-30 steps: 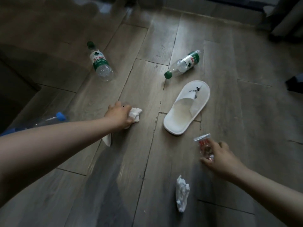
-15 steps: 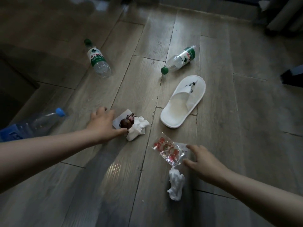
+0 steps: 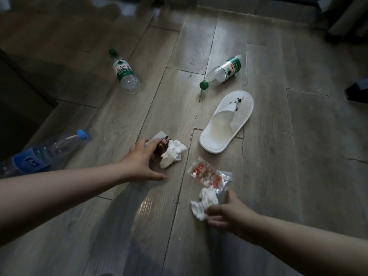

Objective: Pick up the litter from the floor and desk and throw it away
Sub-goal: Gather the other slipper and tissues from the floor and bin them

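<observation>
Litter lies on the wooden floor. My left hand (image 3: 142,161) reaches out with spread fingers that touch a dark brown wrapper (image 3: 162,148) lying on a white paper scrap (image 3: 159,135). A crumpled white tissue (image 3: 172,155) sits right beside them. Nearer to me, my right hand (image 3: 224,215) pinches a second crumpled tissue (image 3: 200,207). A clear plastic wrapper with red print (image 3: 208,175) lies against that tissue and reaches my fingers. Two clear bottles with green labels (image 3: 125,73) (image 3: 224,73) lie farther away, and a blue-labelled bottle (image 3: 37,156) lies at the left.
A white slipper (image 3: 227,120) lies to the right of the litter, sole down. Dark furniture (image 3: 18,104) fills the left side. A dark object (image 3: 358,90) sits at the right edge, and a wall base runs along the far side.
My left hand let go of the tissue and now spreads over the brown wrapper beside it. My right hand brought the red-print wrapper down to the second tissue and closed on the tissue.
</observation>
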Available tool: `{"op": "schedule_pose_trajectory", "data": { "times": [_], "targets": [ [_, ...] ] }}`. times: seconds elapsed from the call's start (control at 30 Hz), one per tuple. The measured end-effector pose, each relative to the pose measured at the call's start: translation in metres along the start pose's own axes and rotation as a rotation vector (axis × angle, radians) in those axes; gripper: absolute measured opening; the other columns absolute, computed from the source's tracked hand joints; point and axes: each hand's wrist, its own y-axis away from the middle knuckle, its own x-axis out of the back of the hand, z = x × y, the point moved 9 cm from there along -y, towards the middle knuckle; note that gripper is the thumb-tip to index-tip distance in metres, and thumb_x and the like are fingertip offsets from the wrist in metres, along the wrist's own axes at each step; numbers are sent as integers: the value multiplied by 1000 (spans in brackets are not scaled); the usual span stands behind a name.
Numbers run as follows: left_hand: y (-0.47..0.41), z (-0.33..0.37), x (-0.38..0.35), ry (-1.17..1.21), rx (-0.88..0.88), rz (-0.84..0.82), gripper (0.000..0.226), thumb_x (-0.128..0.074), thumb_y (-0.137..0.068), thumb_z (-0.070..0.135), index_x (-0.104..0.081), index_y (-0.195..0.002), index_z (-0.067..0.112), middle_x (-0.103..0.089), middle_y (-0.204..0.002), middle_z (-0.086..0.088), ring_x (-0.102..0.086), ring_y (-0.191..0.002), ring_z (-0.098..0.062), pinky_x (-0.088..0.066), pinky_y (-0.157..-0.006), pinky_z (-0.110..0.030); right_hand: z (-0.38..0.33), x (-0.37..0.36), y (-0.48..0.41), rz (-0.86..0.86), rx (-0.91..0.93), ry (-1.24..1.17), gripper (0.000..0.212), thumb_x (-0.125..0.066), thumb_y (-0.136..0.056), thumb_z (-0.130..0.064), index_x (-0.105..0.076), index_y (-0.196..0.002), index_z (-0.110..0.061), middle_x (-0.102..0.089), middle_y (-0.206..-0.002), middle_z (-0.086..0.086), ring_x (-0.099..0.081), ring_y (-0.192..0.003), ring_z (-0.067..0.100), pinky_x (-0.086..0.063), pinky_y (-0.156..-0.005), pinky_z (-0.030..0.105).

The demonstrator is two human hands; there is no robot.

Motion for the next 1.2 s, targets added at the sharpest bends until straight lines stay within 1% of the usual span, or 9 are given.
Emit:
{"op": "schedule_pose_trajectory", "data": {
  "times": [0.13,0.27,0.33,0.4,0.57,0.67,0.87,1.0,1.2],
  "targets": [
    [5,12,-12,-22,-71,-62,130,-81,-48,67,3,-145,49,4,-157,-2,-9,-145,-31,-25,-116,-46,-45,-17,3,-87,115,-40,65,-61,-85,9,-36,-131,-29,-60,-116,17,-66,-97,26,-59,-77,33],
    [8,17,-16,-21,-77,-72,134,-82,-44,68,6,-145,50,17,-157,4,-1,-146,-29,-23,-116,-48,-80,36,7,326,272,684,43,-69,-83,-15,-55,-123,-9,-64,-100,12,-64,-84,20,-56,-76,35],
    [9,21,-15,-45,-71,-48,136,-81,-43,69,7,-144,50,23,-156,5,1,-146,-31,-22,-116,-48,-87,57,11,460,286,821,58,-72,-80,-30,-50,-130,-10,-57,-118,11,-59,-101,23,-47,-80,28],
    [7,25,-16,-100,-63,-25,139,-79,-41,73,12,-144,50,31,-154,5,2,-146,-33,-22,-116,-52,-86,60,5,416,277,817,82,-74,-77,-30,-31,-145,-14,-41,-139,15,-49,-122,27,-39,-88,24],
    [-2,29,-23,-265,-63,10,139,-69,-41,83,21,-142,50,38,-150,0,-1,-143,-37,-28,-110,-58,-97,36,-9,360,405,1072,110,-77,-70,-48,-8,-153,-23,-14,-156,6,-26,-141,28,-30,-111,36],
    [-6,29,-27,-322,-56,7,135,-63,-42,88,17,-143,50,30,-154,-5,-3,-142,-36,-29,-109,-58,-106,22,-13,353,446,1282,116,-70,-66,-67,-7,-153,-23,-13,-157,7,-23,-142,28,-27,-113,37],
    [-8,13,-15,-239,-77,135,117,-57,-56,86,-4,-149,41,-4,-157,-7,-18,-137,-30,-31,-111,-44,-106,-8,-33,393,462,1373,128,-55,-58,-87,-5,-153,-18,-15,-155,11,-21,-140,32,-25,-115,41],
    [-4,-3,-11,-223,-54,280,110,-28,-54,93,-15,-149,38,-23,-149,-5,-29,-129,-26,-37,-104,-39,-100,-18,-48,472,473,1380,116,-40,-66,-89,3,-153,-26,-12,-154,10,-17,-139,35,-33,-107,51],
    [-4,-7,-17,-189,-50,458,95,-39,-61,88,-37,-141,35,-36,-141,-6,-39,-120,-29,-40,-96,-41,-89,-23,-46,556,672,1446,83,-28,-82,-75,-26,-149,-26,-32,-142,7,-36,-124,29,-42,-90,46]
  ]
}}
